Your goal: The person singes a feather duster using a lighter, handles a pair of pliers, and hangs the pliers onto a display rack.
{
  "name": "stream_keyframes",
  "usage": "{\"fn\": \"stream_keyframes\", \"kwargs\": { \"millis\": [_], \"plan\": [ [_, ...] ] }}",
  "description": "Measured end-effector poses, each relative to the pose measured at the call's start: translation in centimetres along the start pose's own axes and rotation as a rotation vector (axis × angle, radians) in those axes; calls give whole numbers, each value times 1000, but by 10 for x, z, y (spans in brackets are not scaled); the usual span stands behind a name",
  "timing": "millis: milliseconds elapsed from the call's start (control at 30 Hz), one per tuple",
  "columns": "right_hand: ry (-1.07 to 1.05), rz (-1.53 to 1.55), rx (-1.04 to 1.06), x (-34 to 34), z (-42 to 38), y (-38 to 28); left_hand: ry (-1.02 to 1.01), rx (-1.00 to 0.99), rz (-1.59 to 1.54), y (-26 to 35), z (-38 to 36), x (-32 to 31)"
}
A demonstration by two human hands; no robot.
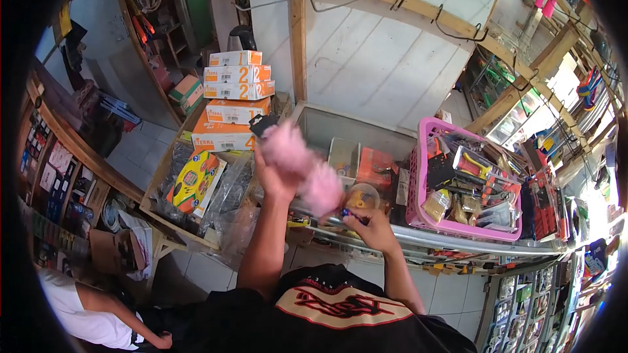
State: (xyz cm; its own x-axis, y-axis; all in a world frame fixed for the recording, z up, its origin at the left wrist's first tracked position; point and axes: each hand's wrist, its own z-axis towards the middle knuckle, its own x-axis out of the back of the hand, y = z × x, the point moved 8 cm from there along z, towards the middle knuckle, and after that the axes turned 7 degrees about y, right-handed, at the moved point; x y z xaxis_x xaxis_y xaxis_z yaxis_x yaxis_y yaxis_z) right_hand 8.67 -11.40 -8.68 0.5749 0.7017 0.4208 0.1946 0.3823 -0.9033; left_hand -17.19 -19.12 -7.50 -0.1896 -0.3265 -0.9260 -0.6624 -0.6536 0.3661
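Note:
My right hand (371, 229) is closed around the blue handle of a fluffy pink duster (322, 188), above the counter's front edge. The duster's head is smeared by motion and reaches up to my left hand (277, 180). A small black package (263, 124) sticks out beyond the left fingers, which appear closed on it; the pink fluff partly hides both. Just behind my right hand, a round clear tub (362, 197) with something yellow inside stands on the glass counter (314, 121).
A pink basket (422, 176) full of packaged tools stands on the right. Stacked orange-and-white boxes (237, 112) and a yellow box (196, 182) are on the left. Wire hooks line a wooden rail (412, 1) above. Another person's arm (121, 310) shows at the lower left.

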Motion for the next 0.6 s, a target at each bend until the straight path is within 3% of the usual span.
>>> {"fn": "stream_keyframes", "kwargs": {
  "millis": [133, 233, 333, 433, 467, 500, 600],
  "plan": [
    [107, -80, 3, 8, 8, 1, 56, -8, 21, 2, -2, -7],
    [22, -53, 84, 5, 4, -13, 130, -62, 110, -11, 12, 9],
    [93, -112, 82, 11, 7, -22, 161, 96, -5, -10, -3, 3],
    [103, -122, 107, 9, 4, -28, 57, -54, 42, -6, 3, -1],
    [80, -111, 127, 6, 2, -30, 33, -145, 112, -8, 21, 29],
    [64, -131, 99, 4, 3, -29, -180, -117, 97, -17, 68, 73],
    [62, -125, 72, -1, 12, -30, -2, -5, -61, -25, 33, 39]
  ]
}}
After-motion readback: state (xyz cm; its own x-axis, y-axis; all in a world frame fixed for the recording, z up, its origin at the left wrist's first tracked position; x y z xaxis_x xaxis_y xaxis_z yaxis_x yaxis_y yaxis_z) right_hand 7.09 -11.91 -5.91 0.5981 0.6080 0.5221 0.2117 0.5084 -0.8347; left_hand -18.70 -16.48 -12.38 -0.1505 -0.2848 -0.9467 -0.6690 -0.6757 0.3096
